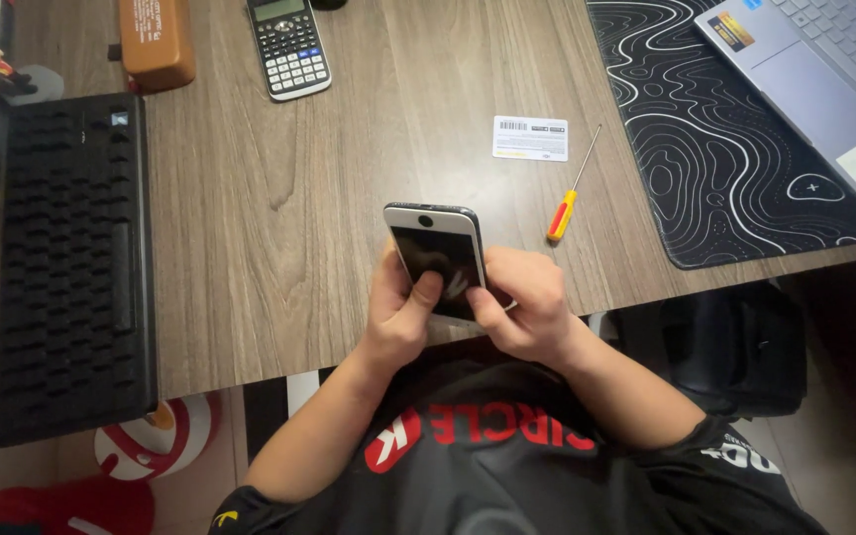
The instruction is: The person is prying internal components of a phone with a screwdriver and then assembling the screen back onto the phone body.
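Observation:
A smartphone (436,243) with a white front and a dark screen is held upright over the near edge of the wooden desk (279,198). My left hand (398,317) grips its lower left side, thumb resting on the screen. My right hand (527,307) grips the lower right side, thumb also on the glass. The phone's lower part is hidden by my fingers. A small screwdriver (567,203) with a red and yellow handle lies on the desk just right of the phone.
A white card (530,138) lies beyond the screwdriver. A calculator (289,45) and a brown case (156,40) sit at the back. A black keyboard (71,258) is at left; a patterned black mat (725,149) with a laptop (824,69) at right.

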